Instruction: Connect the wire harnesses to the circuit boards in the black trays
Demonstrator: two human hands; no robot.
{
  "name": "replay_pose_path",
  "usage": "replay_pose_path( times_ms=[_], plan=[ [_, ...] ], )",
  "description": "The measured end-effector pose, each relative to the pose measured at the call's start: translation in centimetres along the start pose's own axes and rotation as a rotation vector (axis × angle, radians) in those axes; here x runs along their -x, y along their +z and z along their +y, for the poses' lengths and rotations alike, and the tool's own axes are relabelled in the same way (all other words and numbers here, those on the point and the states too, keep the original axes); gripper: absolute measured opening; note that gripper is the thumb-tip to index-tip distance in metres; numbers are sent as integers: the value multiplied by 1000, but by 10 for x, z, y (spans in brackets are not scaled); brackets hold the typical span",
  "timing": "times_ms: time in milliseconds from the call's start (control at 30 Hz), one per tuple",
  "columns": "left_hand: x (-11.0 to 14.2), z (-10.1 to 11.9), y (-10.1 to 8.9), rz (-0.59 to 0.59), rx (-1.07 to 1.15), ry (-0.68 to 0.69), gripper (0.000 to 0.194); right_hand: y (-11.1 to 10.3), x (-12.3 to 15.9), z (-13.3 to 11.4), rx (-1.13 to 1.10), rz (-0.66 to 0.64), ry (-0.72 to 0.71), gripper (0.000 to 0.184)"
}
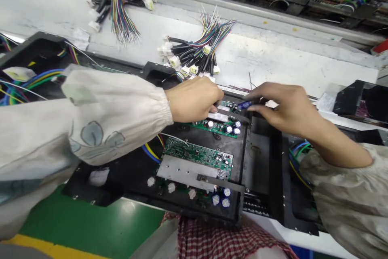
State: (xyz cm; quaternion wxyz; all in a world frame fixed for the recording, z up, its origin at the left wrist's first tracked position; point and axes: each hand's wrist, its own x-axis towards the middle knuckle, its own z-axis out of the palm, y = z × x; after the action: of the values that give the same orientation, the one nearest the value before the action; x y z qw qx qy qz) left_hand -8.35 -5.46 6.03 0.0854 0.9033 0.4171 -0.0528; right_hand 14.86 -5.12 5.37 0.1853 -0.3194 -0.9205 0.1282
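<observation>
Pale, flower-printed fabric sleeve (121, 109) ends at the left hand (195, 99). One small, blue cylindrical part (245, 105) is pinched between thumb and fingertips of the right hand (287, 107), over the right end of a green circuit board (206, 126). Left fingers curl above its silver metal plate (218, 116); their grip is hidden.

A white table (273, 57) holds two bundles of multicoloured cables, one near the far-left corner (117, 2), another toward the middle of the far edge (209, 41); black open housings (130, 182) line its near edge.
</observation>
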Motion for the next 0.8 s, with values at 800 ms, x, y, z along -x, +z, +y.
replay_pose_path(
  times_ms=[800],
  plan=[
    [11, 1, -3, -25, 117, -31, 17, 8, -32, 7, 120, -458, -298, 27]
  ],
)
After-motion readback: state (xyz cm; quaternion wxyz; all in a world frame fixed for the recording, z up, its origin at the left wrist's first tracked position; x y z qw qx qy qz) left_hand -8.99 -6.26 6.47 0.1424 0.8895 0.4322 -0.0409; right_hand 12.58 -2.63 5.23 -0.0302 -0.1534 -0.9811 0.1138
